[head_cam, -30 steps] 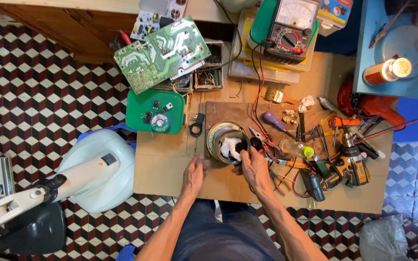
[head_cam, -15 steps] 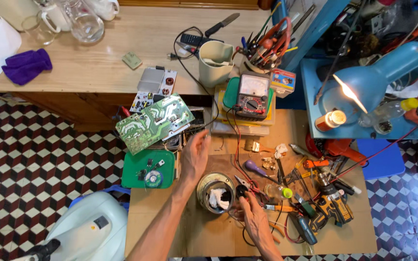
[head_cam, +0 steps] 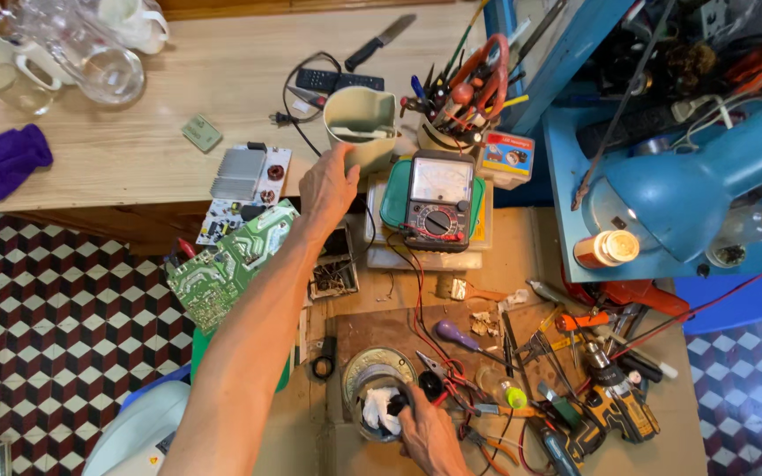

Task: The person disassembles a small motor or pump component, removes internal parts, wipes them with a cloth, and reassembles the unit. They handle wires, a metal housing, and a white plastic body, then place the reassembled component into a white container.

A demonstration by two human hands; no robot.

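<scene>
Across the cluttered workbench, the left hand [head_cam: 328, 185] stretches forward with its fingers spread around the near side of a pale green jug [head_cam: 362, 123], touching its wall; whether it truly grips the jug cannot be told. The jug stands upright on the upper wooden table [head_cam: 178, 79], just behind the multimeter [head_cam: 438, 201]. Near the bottom edge, the right hand [head_cam: 429, 432] is closed loosely over the rim of a round metal part [head_cam: 372, 375], fingertips pressing a white rag [head_cam: 379, 410] stuffed inside it.

Red and black leads run from the multimeter, which sits in a green case on a flat white box, down toward that part. Right of the meter stands a small box [head_cam: 504, 157] with a blue and orange label, and behind it a cup of pens and red-handled scissors [head_cam: 465, 84]. Left of the forearm a green circuit board [head_cam: 231, 269] lies tilted, with a white board carrying a grey heat sink [head_cam: 240, 176] above it. A small green rectangular pack [head_cam: 201, 133] lies alone on the table, a purple cloth [head_cam: 3, 159] at the left edge, glass mugs in the far corner. On the right, a blue lamp [head_cam: 698, 185] hangs over a copper-coloured can [head_cam: 606, 249]; pliers, screwdrivers and a yellow drill [head_cam: 615, 401] crowd the lower bench.
</scene>
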